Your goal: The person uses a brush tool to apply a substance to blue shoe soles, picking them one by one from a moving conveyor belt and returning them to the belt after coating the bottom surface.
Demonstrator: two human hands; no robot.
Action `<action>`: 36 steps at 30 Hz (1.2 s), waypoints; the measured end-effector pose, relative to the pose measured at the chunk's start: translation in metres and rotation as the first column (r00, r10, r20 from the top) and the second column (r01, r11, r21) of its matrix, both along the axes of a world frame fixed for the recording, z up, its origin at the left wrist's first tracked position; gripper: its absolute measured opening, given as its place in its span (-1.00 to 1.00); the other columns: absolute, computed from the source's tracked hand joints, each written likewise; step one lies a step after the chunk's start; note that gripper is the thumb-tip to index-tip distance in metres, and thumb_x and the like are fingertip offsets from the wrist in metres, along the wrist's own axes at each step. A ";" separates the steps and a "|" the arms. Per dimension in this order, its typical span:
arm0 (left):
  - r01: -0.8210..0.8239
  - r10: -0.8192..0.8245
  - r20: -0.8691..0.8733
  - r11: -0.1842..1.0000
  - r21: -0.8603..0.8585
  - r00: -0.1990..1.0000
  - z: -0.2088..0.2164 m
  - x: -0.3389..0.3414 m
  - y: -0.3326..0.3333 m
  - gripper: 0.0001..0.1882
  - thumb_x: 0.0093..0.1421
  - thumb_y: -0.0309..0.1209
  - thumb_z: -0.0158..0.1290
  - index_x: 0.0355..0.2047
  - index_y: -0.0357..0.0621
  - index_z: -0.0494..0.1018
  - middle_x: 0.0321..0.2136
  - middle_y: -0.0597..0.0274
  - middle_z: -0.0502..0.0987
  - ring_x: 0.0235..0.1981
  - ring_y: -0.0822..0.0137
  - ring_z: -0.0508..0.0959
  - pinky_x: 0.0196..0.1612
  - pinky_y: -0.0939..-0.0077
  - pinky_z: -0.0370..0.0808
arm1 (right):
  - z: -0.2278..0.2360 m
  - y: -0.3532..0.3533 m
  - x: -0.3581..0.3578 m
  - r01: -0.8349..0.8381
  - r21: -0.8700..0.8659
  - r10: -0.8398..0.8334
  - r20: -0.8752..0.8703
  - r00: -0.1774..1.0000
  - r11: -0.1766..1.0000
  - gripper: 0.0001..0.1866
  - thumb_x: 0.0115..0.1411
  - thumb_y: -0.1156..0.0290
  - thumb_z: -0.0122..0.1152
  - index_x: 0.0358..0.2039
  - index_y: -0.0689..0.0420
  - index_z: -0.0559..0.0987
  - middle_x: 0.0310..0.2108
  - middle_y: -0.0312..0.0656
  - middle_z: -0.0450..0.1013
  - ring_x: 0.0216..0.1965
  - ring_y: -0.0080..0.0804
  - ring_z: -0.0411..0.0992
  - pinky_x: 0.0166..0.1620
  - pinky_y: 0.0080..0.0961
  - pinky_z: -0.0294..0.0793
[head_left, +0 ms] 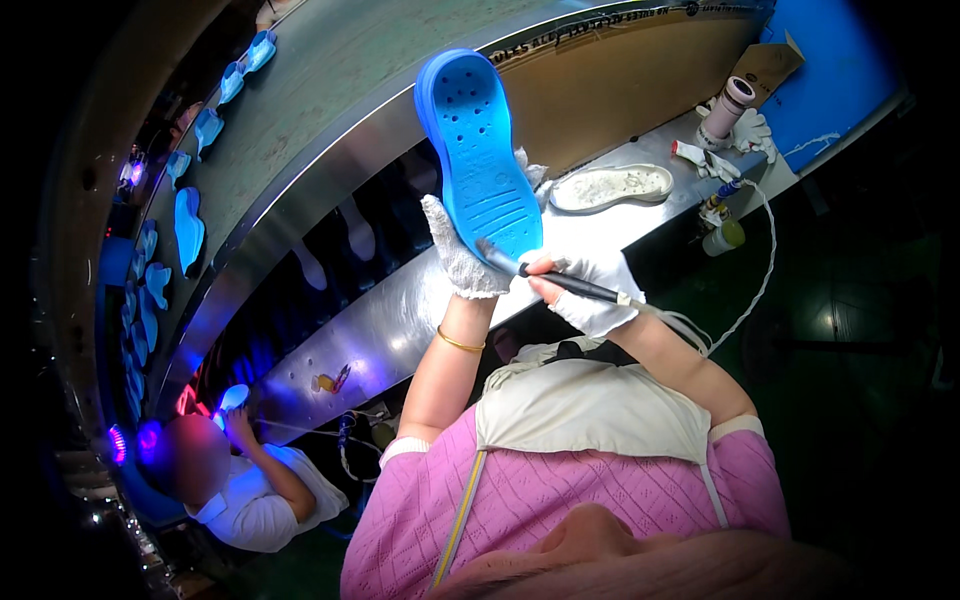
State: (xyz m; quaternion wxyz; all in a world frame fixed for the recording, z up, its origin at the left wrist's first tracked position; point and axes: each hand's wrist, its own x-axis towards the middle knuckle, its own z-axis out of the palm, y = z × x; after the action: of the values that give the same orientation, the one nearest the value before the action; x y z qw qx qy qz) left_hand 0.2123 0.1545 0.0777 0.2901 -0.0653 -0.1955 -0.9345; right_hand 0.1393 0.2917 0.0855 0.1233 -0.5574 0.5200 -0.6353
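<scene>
A bright blue shoe sole (478,160) is held up in front of me, its hollow inner side facing me, with small holes near the far end and ridges near the heel. My left hand (455,255), in a pale work glove, supports it from beneath and behind, closed round its heel half. A black-handled brush (575,287) with a thin white hose at its rear is pinched in my right hand (600,290), whose glove leaves the fingertips bare. The brush's bristles meet the inner heel of the sole.
A white sole (612,188) lies on the metal bench (345,365). Beyond it are a pink bottle (725,110), gloves (750,132) and a hose fitting (716,205). Several blue soles ride the curved conveyor (340,65). A co-worker (265,490) sits at left, holding a sole.
</scene>
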 end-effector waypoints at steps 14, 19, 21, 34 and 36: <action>0.210 -0.205 -0.094 0.977 0.041 0.974 0.009 0.010 -0.018 -0.12 0.08 0.27 -0.21 0.21 -0.14 0.06 0.15 -0.12 0.17 0.11 0.02 0.28 0.16 0.06 0.22 | 0.001 0.003 -0.021 -0.262 0.180 0.153 0.464 0.872 0.948 -0.89 0.06 0.54 0.19 -0.37 0.26 0.55 -0.47 -0.21 0.49 -0.49 -0.63 0.41 -0.38 -0.70 0.42; 0.187 -0.190 0.041 0.980 0.075 0.981 0.014 0.009 -0.029 -0.15 0.10 0.23 -0.21 0.20 -0.18 0.06 0.14 -0.16 0.16 0.12 -0.02 0.28 0.19 0.04 0.18 | -0.002 0.005 -0.011 -0.127 0.094 0.117 0.102 0.988 0.987 -0.85 -0.06 0.63 0.26 -0.40 0.25 0.56 -0.52 -0.23 0.49 -0.50 -0.60 0.43 -0.39 -0.67 0.43; 0.316 -0.306 -0.104 0.944 0.099 0.946 0.018 0.009 -0.027 -0.15 0.11 0.22 -0.21 0.20 -0.19 0.06 0.13 -0.18 0.17 0.12 -0.05 0.27 0.18 0.03 0.19 | -0.007 0.010 -0.011 -0.303 0.256 0.203 0.354 0.913 0.918 -0.87 -0.03 0.57 0.26 -0.40 0.25 0.56 -0.54 -0.23 0.49 -0.50 -0.60 0.43 -0.38 -0.66 0.43; 0.374 -0.328 0.368 0.925 -0.060 0.870 0.033 0.000 -0.038 -0.31 0.23 0.06 -0.26 0.11 -0.32 0.16 0.00 -0.24 0.31 -0.02 -0.11 0.41 0.03 0.08 0.39 | 0.008 -0.008 -0.027 -0.208 0.111 0.214 -0.043 0.976 0.972 -0.86 -0.11 0.68 0.22 -0.50 0.18 0.50 -0.29 -0.15 0.49 -0.27 -0.36 0.45 -0.14 -0.49 0.41; 0.327 -0.267 0.487 0.944 -0.041 0.832 0.038 -0.002 -0.036 -0.40 0.22 0.00 -0.16 -0.01 -0.36 0.28 -0.17 -0.16 0.45 -0.20 0.02 0.52 -0.13 0.23 0.51 | 0.006 -0.007 -0.028 -0.242 0.192 0.245 0.010 0.970 0.951 -0.86 -0.11 0.68 0.21 -0.50 0.18 0.50 -0.29 -0.16 0.49 -0.25 -0.35 0.44 -0.12 -0.48 0.40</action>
State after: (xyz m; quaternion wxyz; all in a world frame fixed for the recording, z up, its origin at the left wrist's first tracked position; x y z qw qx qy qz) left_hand 0.2106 0.1184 0.1162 0.0797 0.1183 -0.3051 -0.9416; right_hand 0.1109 0.2847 0.0919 0.2501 -0.6071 0.5071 -0.5583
